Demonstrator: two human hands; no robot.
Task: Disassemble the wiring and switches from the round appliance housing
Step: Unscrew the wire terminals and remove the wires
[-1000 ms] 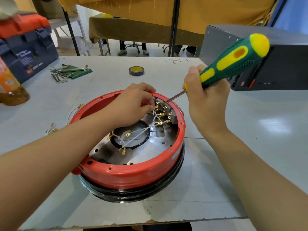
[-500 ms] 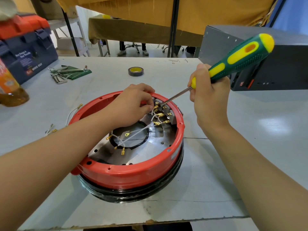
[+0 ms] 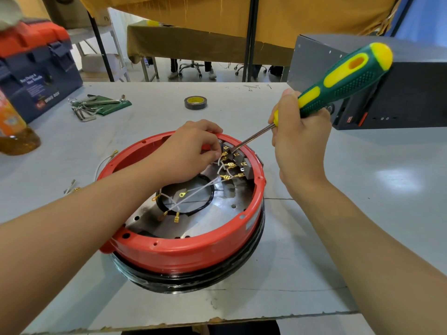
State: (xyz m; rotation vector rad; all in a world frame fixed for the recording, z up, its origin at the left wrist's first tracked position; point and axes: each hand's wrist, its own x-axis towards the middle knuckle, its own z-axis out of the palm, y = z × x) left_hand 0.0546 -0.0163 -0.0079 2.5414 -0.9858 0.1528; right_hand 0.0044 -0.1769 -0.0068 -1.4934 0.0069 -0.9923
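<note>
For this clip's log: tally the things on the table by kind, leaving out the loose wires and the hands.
Housing: 1
Screwdriver, held above the table: 1
Tape roll: 1
Toolbox: 1
Hex key set: 1
Bottle: 1
Black box: 1
Total: 7

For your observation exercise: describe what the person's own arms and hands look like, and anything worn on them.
Both forearms are bare as far as the frame shows: no sleeves, gloves, watch or bracelets in view. The left hand and right hand show no rings on the visible fingers; the nails look short and unpainted.
</note>
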